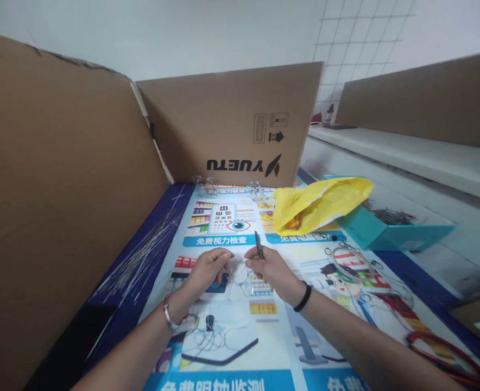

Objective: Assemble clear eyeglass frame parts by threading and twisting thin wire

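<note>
Above the middle of the printed sheet, my left hand (210,267) pinches a piece of thin, pale wire (240,281), its loops hanging between my two hands. My right hand (276,270) is closed around small pliers (259,245), their dark narrow jaws pointing up and away. The right thumb and forefinger come close to the wire; whether they touch it I cannot tell. Below my hands, a loose tangle of thin wire (212,338) lies on the sheet.
Cardboard panels (223,119) wall off the back and left. Straight wires (142,255) lie on the left. To the right are a yellow bag (321,203), a teal box (411,233), a pale wire coil (352,263) and a red wire coil (443,353). Small wire pieces (255,189) sit at the back.
</note>
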`<move>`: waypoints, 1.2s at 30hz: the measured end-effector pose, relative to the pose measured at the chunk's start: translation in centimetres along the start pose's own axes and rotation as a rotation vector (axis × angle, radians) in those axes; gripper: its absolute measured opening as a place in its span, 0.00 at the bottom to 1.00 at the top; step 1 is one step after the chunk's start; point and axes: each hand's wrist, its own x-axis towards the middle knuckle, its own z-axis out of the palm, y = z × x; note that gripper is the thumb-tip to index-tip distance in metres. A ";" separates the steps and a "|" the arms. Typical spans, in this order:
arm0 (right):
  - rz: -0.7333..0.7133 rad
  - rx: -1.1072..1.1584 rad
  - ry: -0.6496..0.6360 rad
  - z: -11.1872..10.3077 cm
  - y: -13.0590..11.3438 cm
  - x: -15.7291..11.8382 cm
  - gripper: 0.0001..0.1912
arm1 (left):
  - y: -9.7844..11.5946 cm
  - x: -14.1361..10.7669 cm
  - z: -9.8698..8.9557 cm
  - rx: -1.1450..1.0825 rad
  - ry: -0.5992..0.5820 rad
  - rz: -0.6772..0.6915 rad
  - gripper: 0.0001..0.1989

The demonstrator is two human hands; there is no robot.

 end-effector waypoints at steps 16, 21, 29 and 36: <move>-0.237 -0.784 -0.021 0.9 0.5 1.9 0.06 | -1.2 1.2 -1.1 0.231 0.204 0.156 0.10; -0.256 -0.796 -0.065 0.7 0.9 1.6 0.07 | -1.1 0.8 -1.3 0.097 0.136 0.045 0.10; -0.320 -0.589 -0.200 0.7 -0.2 1.6 0.10 | 0.4 0.7 -0.2 -0.101 0.043 0.017 0.08; 0.075 -0.123 -0.326 0.5 -0.9 0.8 0.17 | 0.1 0.5 -0.2 -0.096 0.085 0.082 0.08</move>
